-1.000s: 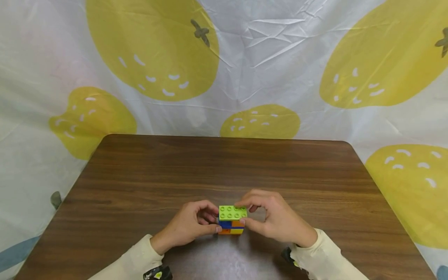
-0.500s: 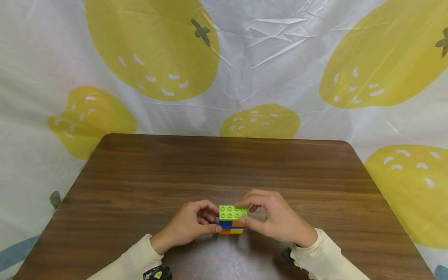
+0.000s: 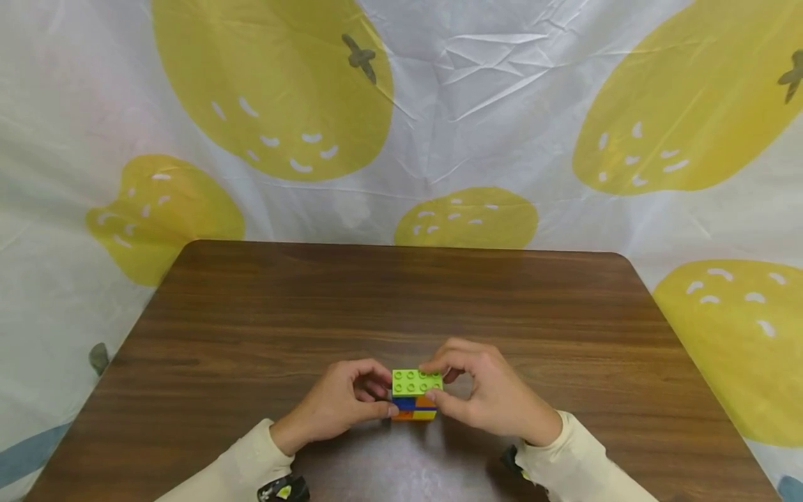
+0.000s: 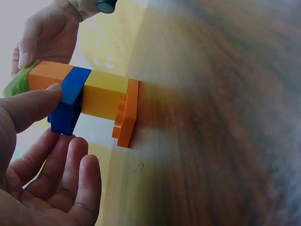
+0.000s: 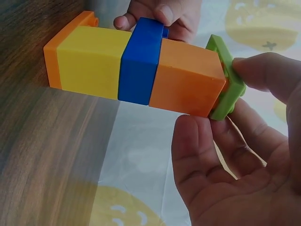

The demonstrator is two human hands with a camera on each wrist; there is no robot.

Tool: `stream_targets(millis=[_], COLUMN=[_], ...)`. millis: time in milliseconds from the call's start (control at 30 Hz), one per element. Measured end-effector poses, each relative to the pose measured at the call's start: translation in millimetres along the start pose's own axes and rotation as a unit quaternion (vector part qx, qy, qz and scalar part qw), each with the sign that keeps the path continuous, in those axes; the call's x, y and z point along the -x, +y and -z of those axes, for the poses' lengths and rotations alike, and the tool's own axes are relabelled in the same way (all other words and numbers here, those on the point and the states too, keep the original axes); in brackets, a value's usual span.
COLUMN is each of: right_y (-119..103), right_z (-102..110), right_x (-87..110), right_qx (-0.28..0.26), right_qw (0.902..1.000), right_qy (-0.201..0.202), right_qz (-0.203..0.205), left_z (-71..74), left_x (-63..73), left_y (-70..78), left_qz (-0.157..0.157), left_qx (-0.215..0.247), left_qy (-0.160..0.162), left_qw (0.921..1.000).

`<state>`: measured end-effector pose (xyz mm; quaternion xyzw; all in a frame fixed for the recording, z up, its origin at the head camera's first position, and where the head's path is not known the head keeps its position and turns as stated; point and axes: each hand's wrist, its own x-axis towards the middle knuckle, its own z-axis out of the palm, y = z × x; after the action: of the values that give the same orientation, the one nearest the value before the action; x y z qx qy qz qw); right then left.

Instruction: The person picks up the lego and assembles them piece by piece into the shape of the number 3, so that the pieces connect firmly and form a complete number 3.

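A short tower of toy building bricks stands on the table. At its bottom lies a thin orange brick (image 4: 132, 113), topped by a tall yellow brick (image 5: 89, 62). Above these come a thin blue brick (image 5: 140, 63) and a tall orange brick (image 5: 188, 75). The lime green eight-stud brick (image 3: 408, 383) is uppermost, sitting slightly tilted on the orange one in the right wrist view. My left hand (image 3: 341, 401) pinches the blue brick between thumb and fingertips. With thumb and fingers, my right hand (image 3: 495, 387) holds the green brick by its right end.
The brown wood-grain table (image 3: 301, 300) extends beyond the tower to a far edge with rounded corners. Behind it hangs a white cloth (image 3: 433, 139) printed with yellow fruit. Dark bands with cameras (image 3: 284, 489) sit at the wrists.
My right hand and the green brick have shifted very slightly, leftward and toward me. The left hand and the lower bricks stay in place.
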<state>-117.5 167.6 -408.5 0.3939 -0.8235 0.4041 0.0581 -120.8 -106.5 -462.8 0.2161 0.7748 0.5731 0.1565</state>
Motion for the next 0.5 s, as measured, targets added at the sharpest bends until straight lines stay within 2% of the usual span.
stream_targets(millis=[500], right_y=[-2.4], right_z=[-0.6], right_x=[-0.8], right_qx=[-0.002], right_qw=[1.0000], right_qy=[-0.009], right_qz=[-0.002], left_z=[-0.4], left_x=[-1.4], left_y=[-2.1], left_qz=[-0.011], left_qx=[0.002], left_qy=[-0.001], left_qw=[0.9999])
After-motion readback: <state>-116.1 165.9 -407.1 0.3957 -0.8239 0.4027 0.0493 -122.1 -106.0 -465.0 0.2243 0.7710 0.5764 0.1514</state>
